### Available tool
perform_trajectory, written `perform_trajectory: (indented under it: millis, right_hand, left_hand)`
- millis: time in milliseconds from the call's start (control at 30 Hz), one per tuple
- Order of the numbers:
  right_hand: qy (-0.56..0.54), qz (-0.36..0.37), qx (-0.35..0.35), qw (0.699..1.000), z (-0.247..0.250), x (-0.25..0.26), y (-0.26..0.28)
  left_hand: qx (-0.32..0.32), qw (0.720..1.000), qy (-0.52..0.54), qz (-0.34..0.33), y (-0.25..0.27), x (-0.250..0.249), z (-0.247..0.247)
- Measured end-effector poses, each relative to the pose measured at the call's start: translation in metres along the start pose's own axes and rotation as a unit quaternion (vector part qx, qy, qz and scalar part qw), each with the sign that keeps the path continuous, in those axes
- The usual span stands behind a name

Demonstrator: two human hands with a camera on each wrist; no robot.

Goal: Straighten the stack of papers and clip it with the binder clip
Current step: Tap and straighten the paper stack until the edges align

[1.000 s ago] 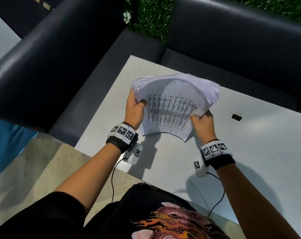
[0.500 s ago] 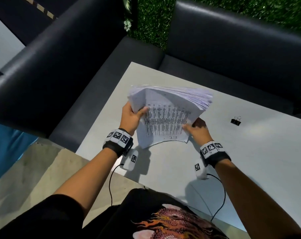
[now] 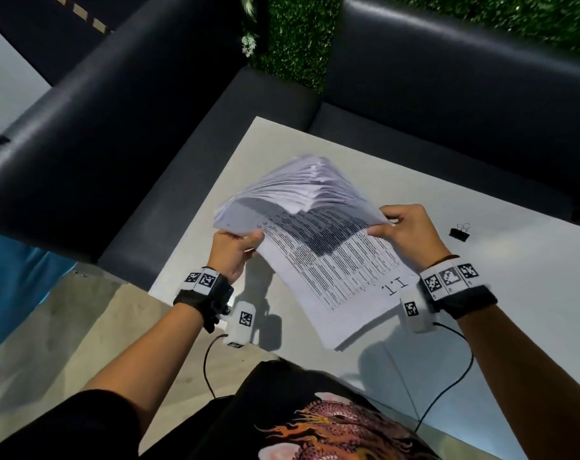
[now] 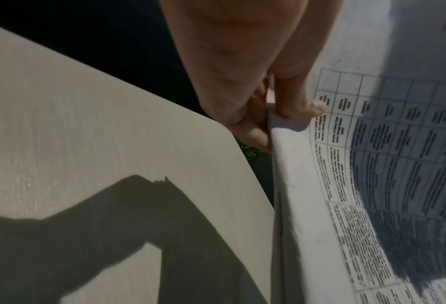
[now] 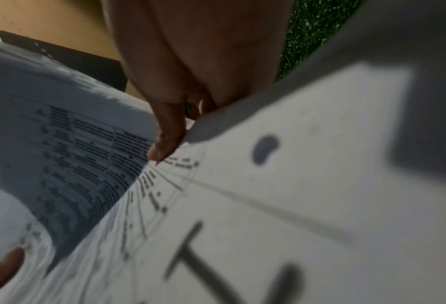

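Stack of papers (image 3: 318,257) now tips flatter, sheets fanning at the far edge, left hand (image 3: 233,250) and right hand (image 3: 406,232) pinching opposite edges, so squaring probably isn't finished, binder clip (image 3: 460,232) untouched right of stack.

Hard light from above throws crisp dark shadows of the forearms onto the pale flat table top (image 3: 531,293), just below the fingers. The fanned white printed paper stack (image 3: 315,247) shades its own page. The right wrist view is heavily blurred; straight edges bow toward the frame corners.
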State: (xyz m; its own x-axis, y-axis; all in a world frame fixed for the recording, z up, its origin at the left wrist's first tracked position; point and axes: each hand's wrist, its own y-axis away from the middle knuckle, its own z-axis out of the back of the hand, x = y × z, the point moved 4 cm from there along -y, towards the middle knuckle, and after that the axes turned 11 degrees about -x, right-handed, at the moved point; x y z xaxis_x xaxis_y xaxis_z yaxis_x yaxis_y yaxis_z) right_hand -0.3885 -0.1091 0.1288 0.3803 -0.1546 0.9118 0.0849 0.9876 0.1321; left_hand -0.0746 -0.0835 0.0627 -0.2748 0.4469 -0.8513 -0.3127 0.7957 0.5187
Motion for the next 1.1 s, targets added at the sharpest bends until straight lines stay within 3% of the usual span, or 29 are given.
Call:
perform_trajectory:
  millis: [67,133,233,333,367,433,500,600,667,767,833,867,933,1033,1100]
  right_hand:
    - [0.011,-0.007,-0.004,1.000,0.001,-0.003,0.000]
    - [0.013,-0.003,-0.003,1.000,0.006,-0.002,0.000]
    - [0.031,-0.003,-0.002,1.000,0.015,0.003,-0.001]
    - [0.043,-0.022,0.012,0.999,0.016,0.001,-0.010]
    - [0.048,-0.025,0.021,0.998,0.015,-0.001,-0.013]
    - [0.061,-0.035,0.041,0.997,0.012,-0.002,-0.017]
    - [0.079,-0.029,0.058,0.995,0.012,0.000,-0.018]
    - [0.095,-0.008,0.090,0.991,0.014,0.002,-0.015]
    - [0.086,-0.034,0.128,0.987,0.016,-0.005,-0.012]
    - [0.186,-0.065,0.186,0.963,0.032,-0.018,-0.004]
    - [0.218,-0.084,0.173,0.957,0.050,-0.030,0.000]
    - [0.197,-0.091,0.141,0.966,0.059,-0.038,0.001]
    - [0.049,-0.124,0.058,0.989,0.067,-0.052,0.009]
    - [-0.181,-0.200,0.030,0.962,0.047,-0.068,0.026]
    - [-0.203,-0.200,0.032,0.958,0.029,-0.072,0.034]
  left_hand:
    - [0.005,1.000,-0.016,0.004,0.002,0.001,0.001]
    - [-0.012,0.999,-0.041,-0.033,0.002,-0.009,0.006]
    - [-0.002,0.963,-0.176,-0.204,0.004,-0.045,0.009]
    - [0.108,0.887,-0.338,-0.297,0.009,-0.078,-0.018]
    - [0.160,0.866,-0.374,-0.290,0.009,-0.083,-0.030]
    - [0.244,0.854,-0.399,-0.229,0.007,-0.083,-0.048]
    - [0.274,0.858,-0.391,-0.189,0.009,-0.081,-0.057]
    - [0.249,0.887,-0.354,-0.162,0.011,-0.077,-0.061]
    - [0.222,0.912,-0.321,-0.130,0.009,-0.072,-0.055]
    - [0.215,0.932,-0.279,-0.089,0.010,-0.064,-0.042]
    - [0.195,0.942,-0.262,-0.076,0.010,-0.062,-0.030]
    - [0.182,0.948,-0.252,-0.063,0.007,-0.059,-0.022]
    - [0.160,0.955,-0.244,-0.047,-0.002,-0.053,-0.008]
    - [0.123,0.965,-0.230,-0.037,-0.009,-0.042,0.001]
    - [0.106,0.973,-0.199,-0.040,-0.006,-0.038,-0.003]
